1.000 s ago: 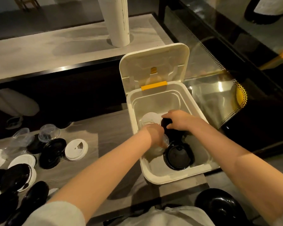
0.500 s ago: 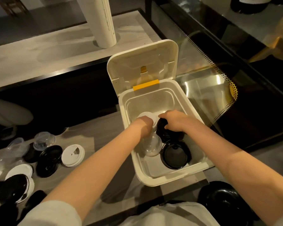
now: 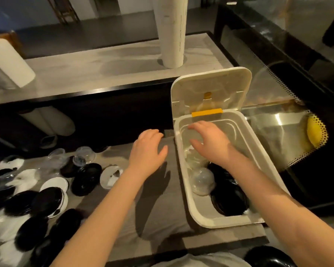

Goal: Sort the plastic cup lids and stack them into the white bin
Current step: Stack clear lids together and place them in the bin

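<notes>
We see a dim, warm scene: the left hand (image 3: 147, 151) shadows the counter (image 3: 168, 224), glare streaks the steel shelf (image 3: 278, 120), lids (image 3: 46, 201) at left blur, edges bow.

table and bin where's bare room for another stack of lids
Table: the strip between the loose lids and the white bin is bare. Bin: the far right corner and the near left corner are free; clear lids and black lids crowd the middle.
</notes>
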Demonstrator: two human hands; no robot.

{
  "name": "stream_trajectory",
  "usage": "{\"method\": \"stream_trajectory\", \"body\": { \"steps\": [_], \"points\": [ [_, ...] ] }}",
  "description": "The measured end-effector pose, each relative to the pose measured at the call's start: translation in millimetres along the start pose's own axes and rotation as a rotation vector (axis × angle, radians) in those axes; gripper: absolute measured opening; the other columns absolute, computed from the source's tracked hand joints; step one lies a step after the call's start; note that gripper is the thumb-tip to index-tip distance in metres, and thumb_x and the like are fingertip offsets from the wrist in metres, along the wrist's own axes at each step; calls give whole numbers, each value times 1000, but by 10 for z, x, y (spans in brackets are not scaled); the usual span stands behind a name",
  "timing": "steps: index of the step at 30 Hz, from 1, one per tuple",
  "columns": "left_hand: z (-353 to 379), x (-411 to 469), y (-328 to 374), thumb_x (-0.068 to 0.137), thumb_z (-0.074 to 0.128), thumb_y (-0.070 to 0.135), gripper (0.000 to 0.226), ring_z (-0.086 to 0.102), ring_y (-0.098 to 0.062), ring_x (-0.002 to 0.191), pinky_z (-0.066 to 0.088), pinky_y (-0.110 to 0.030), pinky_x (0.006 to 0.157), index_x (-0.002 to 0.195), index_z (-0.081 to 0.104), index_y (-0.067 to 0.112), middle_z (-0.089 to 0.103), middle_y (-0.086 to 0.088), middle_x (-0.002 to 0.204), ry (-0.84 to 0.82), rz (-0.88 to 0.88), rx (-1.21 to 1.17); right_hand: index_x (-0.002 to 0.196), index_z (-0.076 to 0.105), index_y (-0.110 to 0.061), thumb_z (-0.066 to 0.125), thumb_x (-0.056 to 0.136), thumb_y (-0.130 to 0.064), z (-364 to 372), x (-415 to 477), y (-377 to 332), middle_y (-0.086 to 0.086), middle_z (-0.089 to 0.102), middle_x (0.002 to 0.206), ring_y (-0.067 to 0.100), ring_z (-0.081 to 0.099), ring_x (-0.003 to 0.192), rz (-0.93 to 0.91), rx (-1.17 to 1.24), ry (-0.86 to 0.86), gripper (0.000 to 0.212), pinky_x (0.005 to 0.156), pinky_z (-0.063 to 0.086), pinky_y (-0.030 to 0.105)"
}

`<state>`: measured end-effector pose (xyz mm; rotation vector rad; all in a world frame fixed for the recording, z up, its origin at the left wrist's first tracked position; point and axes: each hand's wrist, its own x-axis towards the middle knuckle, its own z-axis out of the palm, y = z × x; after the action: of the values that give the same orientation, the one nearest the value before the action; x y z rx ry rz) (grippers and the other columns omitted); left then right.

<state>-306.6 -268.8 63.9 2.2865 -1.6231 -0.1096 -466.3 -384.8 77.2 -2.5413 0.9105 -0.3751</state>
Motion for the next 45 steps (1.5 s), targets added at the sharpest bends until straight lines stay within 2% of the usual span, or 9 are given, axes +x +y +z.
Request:
{"method": "stream_trajectory", "body": {
  "steps": [10,20,27,30,33,36,39,42,45],
  "points": [
    [-264,-709,-1448,92,54,31,48,34,-21,134,29,-33,109,135,47,10,44,-5,142,-36,-293,2,132,50,-19,53,93,-27,852,285,-1248,0,51,132,19,43,124,-204,-11,-185,39,100,39,31],
    [-217,-983,-2811,91,55,35,58,37,-25,132,36,-36,106,140,37,11,37,-7,145,-291,-592,-106,143,32,-18,58,91,-29,2087,553,-1757,5,36,146,25,40,131,115,12,-562,59,102,39,36],
    [11,-768,-3033,77,69,47,84,32,-27,134,35,-41,108,144,29,16,33,-8,147,-425,-471,-229,151,-5,-22,77,74,-38,2559,603,-1795,2,-3,160,26,8,146,245,191,-411,113,114,24,42],
    [110,-723,-3003,76,68,51,92,23,-27,138,30,-44,110,147,20,19,21,-2,152,-509,-317,-64,151,-5,-27,72,75,-50,2734,549,-1741,1,-3,160,27,4,146,169,-52,-499,111,116,18,46],
    [209,-707,-2983,81,62,53,84,19,-27,139,26,-46,112,147,21,20,17,-2,154,-573,-244,79,151,5,-26,69,76,-50,2841,520,-1727,2,16,155,26,13,144,137,-162,-437,101,115,20,43],
    [232,-680,-2975,90,53,45,62,25,-25,137,30,-42,110,143,34,19,30,-3,149,-520,-218,142,147,19,-21,76,68,-43,2816,548,-1711,4,34,141,28,31,132,171,-84,-398,100,107,32,38],
    [181,-653,-2952,96,45,38,43,37,-23,131,37,-38,103,132,48,14,49,-5,136,-410,-190,94,145,25,-18,80,63,-36,2709,549,-1654,5,36,134,27,33,127,238,39,-386,100,103,38,35],
    [71,-656,-2919,97,44,34,29,58,-26,103,48,-38,83,107,59,10,63,-8,106,-256,-225,-11,141,30,-18,80,63,-32,2544,519,-1617,4,36,130,26,33,124,299,192,-309,93,100,36,33],
    [-73,-661,-2833,96,47,32,26,60,-23,79,46,-33,64,97,58,9,62,-7,84,-124,-273,-139,138,32,-21,80,63,-29,2336,486,-1631,1,37,126,23,34,121,293,290,-213,89,96,38,32]
  ]
}}
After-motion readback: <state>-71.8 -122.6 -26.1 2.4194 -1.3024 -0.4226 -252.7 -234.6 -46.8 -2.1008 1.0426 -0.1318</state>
